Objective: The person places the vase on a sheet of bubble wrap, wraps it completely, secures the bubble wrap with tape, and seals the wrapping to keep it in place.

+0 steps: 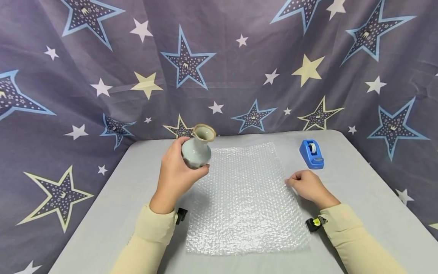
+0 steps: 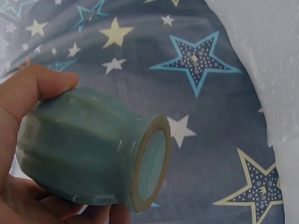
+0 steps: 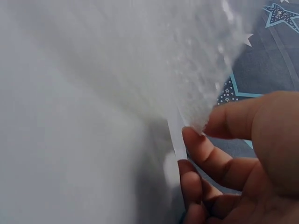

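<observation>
A pale green-blue vase [image 1: 196, 153] with a brown rim is held above the table by my left hand [image 1: 176, 171], its mouth tipped up toward the head camera. In the left wrist view the thumb and fingers curl round the body of the vase [image 2: 84, 144]. A sheet of bubble wrap [image 1: 244, 205] lies spread on the table. My right hand [image 1: 309, 187] pinches its right edge; the right wrist view shows thumb and fingertip on the bubble wrap [image 3: 201, 84], the other fingers curled below.
A blue tape dispenser [image 1: 312, 154] with a roll of tape stands on the grey-white table [image 1: 113, 213], beyond my right hand. A dark curtain [image 1: 219, 68] with stars hangs behind and beside the table.
</observation>
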`<state>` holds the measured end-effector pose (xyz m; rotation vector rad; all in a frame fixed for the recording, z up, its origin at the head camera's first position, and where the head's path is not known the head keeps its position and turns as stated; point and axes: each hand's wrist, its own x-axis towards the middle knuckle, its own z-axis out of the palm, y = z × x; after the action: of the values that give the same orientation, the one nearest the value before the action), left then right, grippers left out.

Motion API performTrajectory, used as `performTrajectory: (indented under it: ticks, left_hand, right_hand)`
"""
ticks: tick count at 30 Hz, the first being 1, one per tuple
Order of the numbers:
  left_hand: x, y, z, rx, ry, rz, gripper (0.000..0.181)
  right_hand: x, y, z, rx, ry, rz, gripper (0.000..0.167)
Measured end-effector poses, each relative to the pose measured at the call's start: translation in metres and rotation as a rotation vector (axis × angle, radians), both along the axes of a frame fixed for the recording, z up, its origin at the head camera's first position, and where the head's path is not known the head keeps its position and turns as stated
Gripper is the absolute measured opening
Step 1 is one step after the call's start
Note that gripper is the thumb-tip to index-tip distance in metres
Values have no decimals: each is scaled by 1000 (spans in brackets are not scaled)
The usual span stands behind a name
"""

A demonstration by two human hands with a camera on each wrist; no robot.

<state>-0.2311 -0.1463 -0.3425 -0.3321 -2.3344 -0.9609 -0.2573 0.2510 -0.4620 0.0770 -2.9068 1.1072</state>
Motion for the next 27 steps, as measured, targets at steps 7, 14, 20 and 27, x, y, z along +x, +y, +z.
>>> performTrajectory:
  ticks: [7, 14, 20, 27]
  left_hand:
    - [2, 13, -6, -69, 31, -38, 85]
    - [6, 21, -12, -97, -11, -61, 86]
    - [8, 26, -14, -149, 20, -89, 83]
    - [10, 31, -16, -208, 44, -121, 84]
  right_hand:
    - [0, -3, 0, -55, 4, -74, 24]
    - [0, -6, 0, -63, 50, -122, 22]
    - [-1, -8, 0, -71, 88, -173, 21]
    - [-3, -7, -2, -49, 106, -188, 22]
